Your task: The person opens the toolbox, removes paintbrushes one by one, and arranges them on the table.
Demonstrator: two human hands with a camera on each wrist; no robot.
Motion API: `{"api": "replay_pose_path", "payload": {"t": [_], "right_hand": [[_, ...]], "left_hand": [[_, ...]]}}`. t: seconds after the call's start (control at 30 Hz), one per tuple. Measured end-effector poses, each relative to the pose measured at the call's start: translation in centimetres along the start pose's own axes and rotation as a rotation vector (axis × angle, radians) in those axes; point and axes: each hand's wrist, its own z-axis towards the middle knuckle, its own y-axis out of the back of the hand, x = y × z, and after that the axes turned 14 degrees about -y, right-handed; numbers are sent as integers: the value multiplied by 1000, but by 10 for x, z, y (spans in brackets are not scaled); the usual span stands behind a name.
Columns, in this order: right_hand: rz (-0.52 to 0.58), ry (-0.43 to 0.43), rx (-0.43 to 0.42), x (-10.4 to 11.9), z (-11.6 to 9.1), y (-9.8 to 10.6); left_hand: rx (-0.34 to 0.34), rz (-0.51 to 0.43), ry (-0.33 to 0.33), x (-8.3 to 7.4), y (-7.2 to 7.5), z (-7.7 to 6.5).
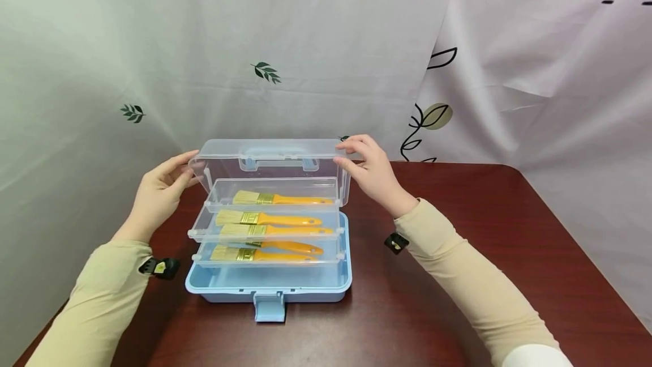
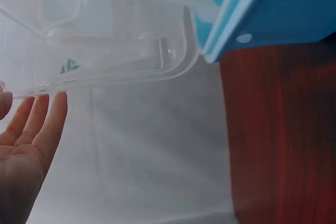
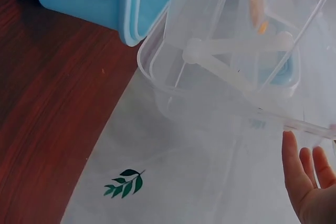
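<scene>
Hands (image 1: 158, 194) (image 1: 374, 171) hold lid (image 1: 277, 148); brushes (image 1: 285, 220) in trays (image 1: 204, 234) below.

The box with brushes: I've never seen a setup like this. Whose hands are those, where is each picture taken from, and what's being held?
There's no robot, just a person's left hand and right hand. The wide picture comes from a camera worn on the head, looking forward and down. The other two come from cameras on the left and right wrists. On the table stands an open blue box, with clear trays holding brushes. The hands hold opposite sides of its raised clear lid.
</scene>
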Motion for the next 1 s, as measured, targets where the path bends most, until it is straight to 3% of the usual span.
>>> {"api": "replay_pose_path", "payload": {"t": [0.1, 0.23, 0.3, 0.5, 0.7, 0.9, 1.0], "right_hand": [[16, -51, 12, -1, 4, 0], [42, -99, 15, -4, 7, 1], [58, -117, 22, -7, 7, 1], [148, -165, 68, -23, 4, 0], [244, -179, 93, -36, -2, -7], [242, -176, 88, -46, -6, -14], [249, -190, 87, -48, -8, -16]], "left_hand": [[-17, -147, 27, 6, 0, -2], [-17, -222, 44, 12, 0, -5], [-6, -218, 60, 15, 0, -6], [54, -76, 125, 18, 0, -8], [39, -179, 111, 21, 1, -13], [43, -205, 129, 22, 3, -17], [39, -289, 112, 24, 2, -17]]}}
